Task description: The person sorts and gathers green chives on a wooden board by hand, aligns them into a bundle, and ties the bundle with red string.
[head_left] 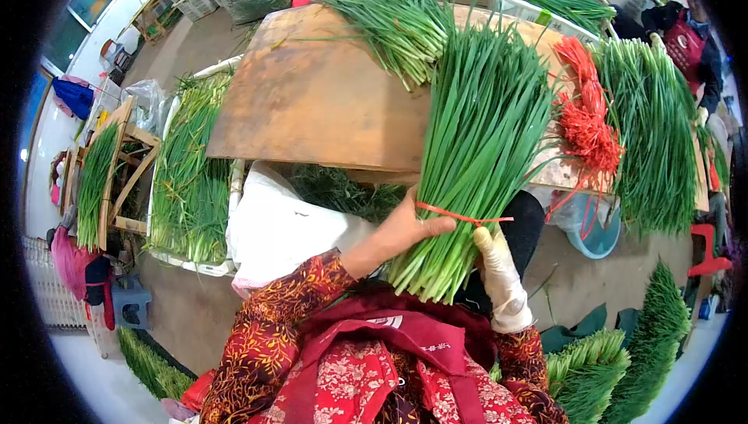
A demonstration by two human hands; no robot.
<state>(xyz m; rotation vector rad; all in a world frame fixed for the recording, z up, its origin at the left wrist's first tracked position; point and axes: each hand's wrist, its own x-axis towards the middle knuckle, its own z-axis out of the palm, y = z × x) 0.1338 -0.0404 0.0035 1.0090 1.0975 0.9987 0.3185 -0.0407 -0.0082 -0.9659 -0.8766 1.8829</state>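
Note:
A large bunch of green chives (483, 128) stands on its cut ends toward my lap, its leaves resting over the wooden board (327, 112). Around its lower part runs a red tie (460, 214). My left hand (405, 233) is closed on the bunch's left side, thumb by the tie. On the right side, my right hand (499, 268), in a pale glove, has its fingers at the tie, a loose end of which sticks out above them. Red strings (588, 112) lie on the board to the right. Looser chives (397, 30) lie at the board's far edge.
A crate of chives (191, 167) is at the left, beside a white sack (288, 221). More chives (650, 128) hang over the board's right end. A blue basin (596, 233) sits below. A person (78, 264) is at the far left, another (686, 42) at the upper right.

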